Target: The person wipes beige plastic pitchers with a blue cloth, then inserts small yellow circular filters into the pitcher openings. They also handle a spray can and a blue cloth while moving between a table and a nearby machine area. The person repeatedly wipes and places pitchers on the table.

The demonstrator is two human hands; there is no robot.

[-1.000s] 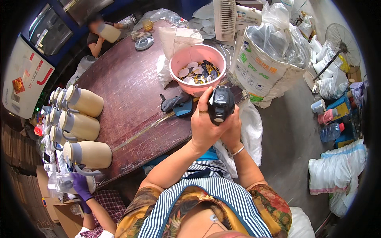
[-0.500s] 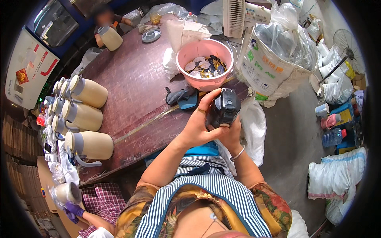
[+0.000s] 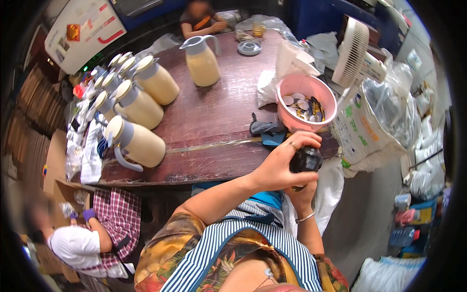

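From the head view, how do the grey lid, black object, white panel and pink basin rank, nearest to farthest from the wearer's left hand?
1. Black object, between the left hand's fingers and thumb.
2. Pink basin, just ahead.
3. Grey lid, toward the table's far side.
4. White panel, far back left.

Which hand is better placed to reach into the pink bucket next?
Probably the left hand: it shows nearer the pink bucket. The right hand sits lower in the picture, below the black object.
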